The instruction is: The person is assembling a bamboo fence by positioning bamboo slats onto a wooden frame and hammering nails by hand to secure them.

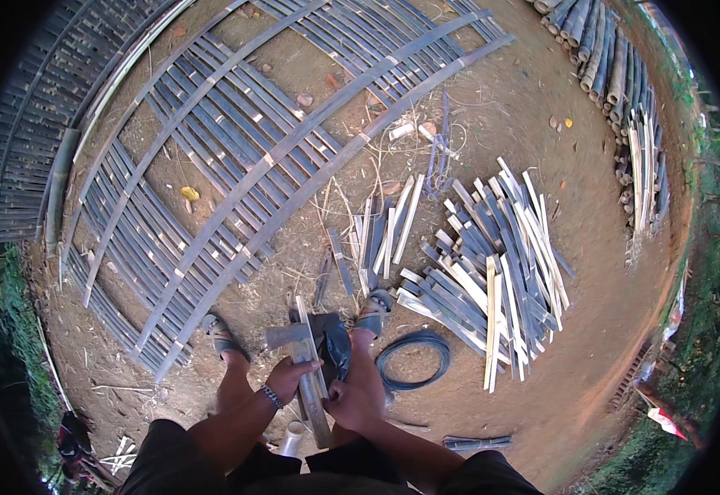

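My left hand [287, 378], with a metal band at the wrist, is closed round a split bamboo slat [304, 313] that stands lengthwise between my legs, the thumb pressed over its edge. A flat, wider grey-brown piece [316, 422] runs along the slat toward my lap; whether it is bamboo or a tool I cannot tell. Just beyond my left hand, a short thick wooden piece [284, 336] lies crosswise against the slat. My right hand [350, 404] is curled beside the slat's near part, its fingers bent; what they hold is hidden. Dark cloth or plastic [332, 342] lies behind the slat.
Lashed bamboo lattice panels [236, 181] cover the left ground. A pile of split slats [500, 264] lies at right, near a coil of dark cord [414, 361] by my right foot. Whole bamboo poles [607, 62] are stacked far right. A pale cylinder [291, 439] stands near my lap.
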Tool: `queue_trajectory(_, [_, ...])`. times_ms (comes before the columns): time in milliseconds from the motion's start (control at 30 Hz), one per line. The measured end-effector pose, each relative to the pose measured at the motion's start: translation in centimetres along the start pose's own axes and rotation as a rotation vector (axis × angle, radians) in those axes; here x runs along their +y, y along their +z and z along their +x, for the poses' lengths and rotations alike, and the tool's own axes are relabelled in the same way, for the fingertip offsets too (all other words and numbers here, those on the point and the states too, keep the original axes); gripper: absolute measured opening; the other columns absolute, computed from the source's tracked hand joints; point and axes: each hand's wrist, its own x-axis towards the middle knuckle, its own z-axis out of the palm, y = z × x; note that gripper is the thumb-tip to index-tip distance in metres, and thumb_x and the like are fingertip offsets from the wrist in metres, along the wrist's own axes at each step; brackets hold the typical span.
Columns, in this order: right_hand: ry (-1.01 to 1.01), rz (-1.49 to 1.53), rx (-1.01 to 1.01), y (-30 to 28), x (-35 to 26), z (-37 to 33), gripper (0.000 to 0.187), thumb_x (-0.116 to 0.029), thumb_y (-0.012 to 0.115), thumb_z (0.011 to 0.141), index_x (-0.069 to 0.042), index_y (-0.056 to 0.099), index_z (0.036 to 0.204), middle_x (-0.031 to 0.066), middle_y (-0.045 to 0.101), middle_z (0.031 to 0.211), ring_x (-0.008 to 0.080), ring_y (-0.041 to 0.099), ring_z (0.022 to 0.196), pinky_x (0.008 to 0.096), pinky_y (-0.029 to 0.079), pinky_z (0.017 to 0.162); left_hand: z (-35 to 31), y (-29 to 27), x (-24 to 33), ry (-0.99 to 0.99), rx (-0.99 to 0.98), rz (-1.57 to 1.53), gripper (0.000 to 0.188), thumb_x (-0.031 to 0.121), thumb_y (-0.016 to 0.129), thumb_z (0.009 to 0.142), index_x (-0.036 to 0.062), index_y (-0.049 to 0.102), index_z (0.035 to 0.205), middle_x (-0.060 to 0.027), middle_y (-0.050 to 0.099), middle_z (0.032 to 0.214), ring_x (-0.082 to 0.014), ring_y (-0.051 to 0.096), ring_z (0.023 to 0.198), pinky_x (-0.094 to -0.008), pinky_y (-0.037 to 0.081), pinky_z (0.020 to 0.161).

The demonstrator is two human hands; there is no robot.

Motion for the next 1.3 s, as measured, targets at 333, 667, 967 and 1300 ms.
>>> queue_trajectory(333, [-0.045,0.811,-0.208,-8.1,8.3,-0.7,0.053,-0.010,0.077,0.089,-0.002,0.053,0.135,0.0095,0.066,0.113,0.0189,0.065,0.104,0.0340,0.053,0.091,1.1,13.1,4.3,0.094,0.026,0.241,0.022,0.021,0.076,0.091,0.0031,0.069,0.101,-0.0025,0.069,0.088,-0.0155,0.068,0.079,-0.0323,0.055,0.077])
queue_trajectory(667, [0.097,0.519,0.045,-15.8,1.8,-4.0,0.111,-0.013,0.086,0.076,0.000,0.015,0.160,0.0219,0.051,0.143,0.0296,0.056,0.128,0.0374,0.048,0.106,1.5,22.8,3.5,0.139,-0.196,0.343,0.030,0.030,0.072,0.098,0.0033,0.071,0.111,-0.0037,0.073,0.097,-0.0139,0.070,0.089,-0.0310,0.056,0.082])
queue_trajectory(967, [0.140,0.990,0.107,-13.2,1.6,-2.8,0.103,0.001,0.080,0.078,-0.003,0.018,0.159,0.0149,0.053,0.139,0.0232,0.058,0.125,0.0385,0.052,0.102,6.5,18.7,-2.2,0.221,-0.204,0.565,0.062,0.039,0.080,0.088,-0.0038,0.058,0.128,-0.0181,0.050,0.129,-0.0251,0.053,0.120,-0.0388,0.044,0.105])
queue_trajectory(1300, [0.371,0.488,0.187,-14.3,6.4,11.0,0.082,-0.044,0.076,0.091,0.001,0.043,0.151,0.0161,0.072,0.116,0.0238,0.069,0.108,0.0353,0.054,0.092,3.2,10.1,7.8,-0.080,-0.149,0.307,0.038,0.021,0.074,0.095,0.0024,0.062,0.126,-0.0046,0.069,0.108,-0.0123,0.066,0.096,-0.0298,0.054,0.087])
